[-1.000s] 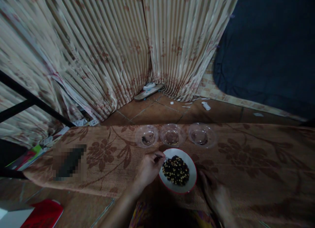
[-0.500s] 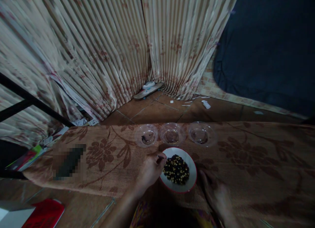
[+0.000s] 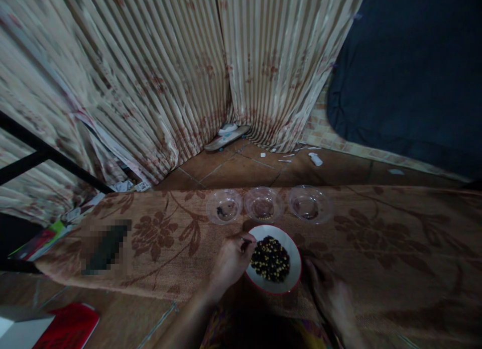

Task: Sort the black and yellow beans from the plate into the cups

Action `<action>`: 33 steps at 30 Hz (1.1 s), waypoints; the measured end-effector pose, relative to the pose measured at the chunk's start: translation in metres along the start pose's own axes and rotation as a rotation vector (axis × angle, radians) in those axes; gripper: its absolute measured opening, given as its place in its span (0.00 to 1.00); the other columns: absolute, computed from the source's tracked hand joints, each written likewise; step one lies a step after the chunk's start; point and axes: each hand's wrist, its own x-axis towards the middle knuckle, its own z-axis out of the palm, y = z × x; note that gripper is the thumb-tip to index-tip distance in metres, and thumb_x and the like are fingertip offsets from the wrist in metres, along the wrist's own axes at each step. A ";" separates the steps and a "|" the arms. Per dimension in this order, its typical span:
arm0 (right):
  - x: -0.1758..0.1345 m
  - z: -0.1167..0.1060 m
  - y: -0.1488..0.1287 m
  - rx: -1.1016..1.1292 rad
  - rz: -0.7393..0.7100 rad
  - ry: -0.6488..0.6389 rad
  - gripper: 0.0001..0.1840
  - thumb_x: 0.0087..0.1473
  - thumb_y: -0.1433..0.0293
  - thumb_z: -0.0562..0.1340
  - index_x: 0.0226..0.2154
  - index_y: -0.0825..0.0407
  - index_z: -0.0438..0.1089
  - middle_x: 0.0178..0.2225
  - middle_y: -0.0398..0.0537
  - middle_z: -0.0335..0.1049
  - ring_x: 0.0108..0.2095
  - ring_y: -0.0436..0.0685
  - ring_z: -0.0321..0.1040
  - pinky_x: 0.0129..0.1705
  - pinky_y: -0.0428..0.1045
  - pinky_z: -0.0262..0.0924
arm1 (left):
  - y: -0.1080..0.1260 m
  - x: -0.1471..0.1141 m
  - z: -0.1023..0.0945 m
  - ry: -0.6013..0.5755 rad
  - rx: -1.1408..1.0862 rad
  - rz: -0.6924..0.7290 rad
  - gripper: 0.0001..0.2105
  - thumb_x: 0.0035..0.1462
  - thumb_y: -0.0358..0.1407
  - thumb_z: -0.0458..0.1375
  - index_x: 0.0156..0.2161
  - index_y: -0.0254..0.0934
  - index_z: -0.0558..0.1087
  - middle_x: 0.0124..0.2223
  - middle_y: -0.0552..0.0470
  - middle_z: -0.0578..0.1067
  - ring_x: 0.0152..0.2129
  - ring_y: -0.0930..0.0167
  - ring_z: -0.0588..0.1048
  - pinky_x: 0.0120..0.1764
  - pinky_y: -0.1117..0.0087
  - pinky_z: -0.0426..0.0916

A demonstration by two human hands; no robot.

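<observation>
A white bowl with a red rim [image 3: 295,268] stands in front of me, holding a heap of mixed dark and yellow beans [image 3: 270,258]. At its left rim is my left hand [image 3: 232,256], thumb and forefinger pinched together over the edge of the heap. Whatever lies between those fingertips is too small to make out. My right hand [image 3: 333,294] rests on the cloth just right of the bowl, holding nothing visible, its fingers loosely apart and partly in shadow. Behind the bowl stand three clear plastic bowls: the left one [image 3: 213,208] has a few dark beans, the middle one [image 3: 262,192] some yellow ones, the right one [image 3: 324,211] a few dark bits.
A brown flower-patterned cloth [image 3: 158,268] covers the low table. A blurred-out dark object [image 3: 107,248] lies on its left part. Beyond the table are a skateboard [image 3: 228,138], white scraps on the tiled floor [image 3: 241,163], and striped curtains [image 3: 181,78]. A black metal frame [image 3: 56,160] stands at left.
My left hand has shifted very slightly at the bowl's rim, still pinched. My right hand and all the bowls stay in place.
</observation>
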 end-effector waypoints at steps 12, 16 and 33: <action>0.000 0.000 0.001 -0.018 0.010 -0.023 0.25 0.60 0.51 0.48 0.41 0.47 0.74 0.43 0.48 0.76 0.42 0.60 0.74 0.41 0.51 0.67 | 0.000 -0.001 0.001 0.010 0.010 -0.010 0.08 0.59 0.33 0.54 0.34 0.37 0.76 0.30 0.54 0.78 0.24 0.75 0.74 0.28 0.78 0.64; 0.000 0.000 0.001 -0.025 0.019 -0.015 0.26 0.60 0.50 0.48 0.41 0.47 0.74 0.42 0.49 0.77 0.40 0.60 0.75 0.39 0.51 0.67 | 0.001 -0.001 0.000 0.023 0.018 0.004 0.08 0.58 0.32 0.54 0.34 0.38 0.76 0.32 0.53 0.79 0.26 0.74 0.75 0.31 0.77 0.65; 0.000 -0.001 -0.002 -0.026 -0.001 0.000 0.26 0.61 0.51 0.48 0.40 0.49 0.74 0.42 0.51 0.76 0.41 0.61 0.75 0.39 0.51 0.67 | 0.003 -0.001 0.000 0.048 -0.010 -0.007 0.08 0.58 0.33 0.55 0.33 0.38 0.77 0.33 0.52 0.80 0.28 0.73 0.77 0.31 0.77 0.67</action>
